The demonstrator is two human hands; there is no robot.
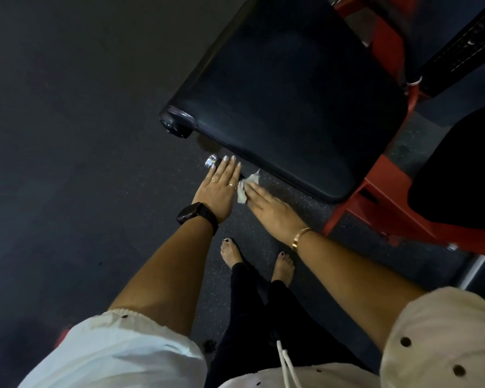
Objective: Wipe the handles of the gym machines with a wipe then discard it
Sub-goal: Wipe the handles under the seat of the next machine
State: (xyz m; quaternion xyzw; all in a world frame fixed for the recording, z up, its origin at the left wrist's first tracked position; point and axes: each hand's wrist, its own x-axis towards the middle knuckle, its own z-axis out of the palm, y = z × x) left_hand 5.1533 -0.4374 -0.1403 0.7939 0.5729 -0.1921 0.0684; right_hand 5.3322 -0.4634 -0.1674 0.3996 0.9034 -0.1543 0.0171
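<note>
My left hand [219, 186], with a black watch on the wrist, lies flat with straight fingers over a bar just below the seat's front edge. The bar's chrome end cap [211, 161] pokes out past the fingertips; the rest of the handle is hidden under the hand. My right hand [266, 204], wearing a gold bracelet, presses a crumpled white wipe [245, 189] against the same spot, right beside the left hand. Only the wipe's edges show around the fingers.
A large black padded seat [291, 93] fills the upper middle, carried on a red metal frame [381, 203] to the right. A second black pad [459, 169] sits at the right edge. Dark speckled rubber floor [67, 135] stretches to the left. My bare feet [258, 259] stand below.
</note>
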